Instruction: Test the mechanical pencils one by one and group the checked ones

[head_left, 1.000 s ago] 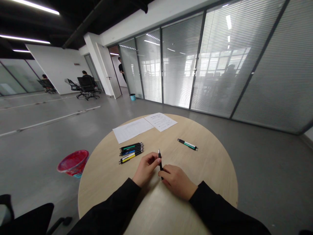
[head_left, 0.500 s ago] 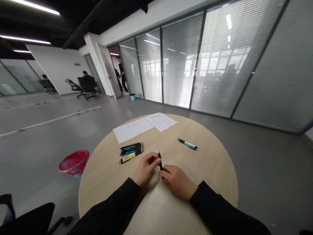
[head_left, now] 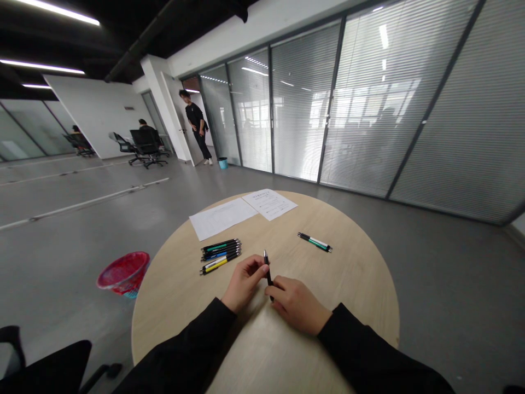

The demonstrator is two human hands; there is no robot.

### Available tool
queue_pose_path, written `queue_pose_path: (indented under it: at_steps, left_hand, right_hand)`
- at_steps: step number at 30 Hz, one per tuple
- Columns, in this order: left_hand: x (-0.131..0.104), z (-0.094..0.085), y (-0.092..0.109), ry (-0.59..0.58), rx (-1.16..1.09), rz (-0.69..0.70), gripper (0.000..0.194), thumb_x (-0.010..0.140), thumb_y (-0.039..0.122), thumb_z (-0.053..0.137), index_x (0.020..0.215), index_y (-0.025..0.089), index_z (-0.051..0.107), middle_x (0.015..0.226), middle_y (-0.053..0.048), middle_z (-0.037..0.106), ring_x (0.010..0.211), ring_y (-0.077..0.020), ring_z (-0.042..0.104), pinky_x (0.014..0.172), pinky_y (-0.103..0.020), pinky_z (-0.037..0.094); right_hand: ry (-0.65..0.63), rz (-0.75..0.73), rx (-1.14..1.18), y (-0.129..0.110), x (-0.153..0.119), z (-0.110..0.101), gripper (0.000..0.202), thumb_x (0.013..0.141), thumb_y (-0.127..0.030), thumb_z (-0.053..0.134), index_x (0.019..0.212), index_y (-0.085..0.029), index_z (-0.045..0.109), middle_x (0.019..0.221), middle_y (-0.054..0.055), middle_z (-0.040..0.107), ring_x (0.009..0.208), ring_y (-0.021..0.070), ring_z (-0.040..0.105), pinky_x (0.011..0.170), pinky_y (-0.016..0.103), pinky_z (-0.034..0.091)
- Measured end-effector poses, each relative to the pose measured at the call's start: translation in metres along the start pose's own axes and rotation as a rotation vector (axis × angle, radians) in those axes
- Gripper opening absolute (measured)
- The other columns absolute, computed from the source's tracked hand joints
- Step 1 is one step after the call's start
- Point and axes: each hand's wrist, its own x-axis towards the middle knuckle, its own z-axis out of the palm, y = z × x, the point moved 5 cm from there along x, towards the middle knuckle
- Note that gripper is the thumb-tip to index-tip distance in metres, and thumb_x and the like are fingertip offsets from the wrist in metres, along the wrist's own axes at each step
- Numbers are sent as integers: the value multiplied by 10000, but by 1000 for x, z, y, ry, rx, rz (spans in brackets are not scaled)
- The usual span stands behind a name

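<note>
- The black pen (head_left: pixel 269 278) is standing nearly upright between the two hands, its silvery tip pointing up, over the near half of the table; it is looking whole, though fingers are hiding parts of it.
- The left hand (head_left: pixel 244 279) is pinching the pen's upper part between thumb and fingers.
- The right hand (head_left: pixel 299 307) is curling round its lower end, thumb and forefinger closing on it — the other fingers are folding underneath, mostly out of sight.
- So the handling of this one pen is apparently under way, not finished: both hands are holding it and it is not lying with any others.
- Beside the left hand, a row of pens (head_left: pixel 221 255) is lying close together, showing black, green, blue, white and yellow; they are overlapping too much for a sure count.
- Farther right, a pair of pens (head_left: pixel 315 242), one white and one green, is lying side by side, well apart from the row.
- Which of these are done and which are waiting, I cannot tell — no hand is touching them.
- Beyond, two printed sheets (head_left: pixel 223 218) are lying at the far edge of the round table (head_left: pixel 348 279).
</note>
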Motion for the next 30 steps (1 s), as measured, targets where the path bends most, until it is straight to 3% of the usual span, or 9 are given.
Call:
queue_pose_path:
  at_steps: [30]
  left_hand:
    - [0, 1, -3, -22, 18, -2, 274, 802, 393, 722, 774, 151, 597, 720, 5, 580, 670, -139, 553, 678, -280, 470]
  right_hand:
    - [-21, -7, 33, 2, 0, 4, 142, 885, -123, 564, 991, -206, 609, 958, 38, 582, 863, 170, 534, 732, 268, 382]
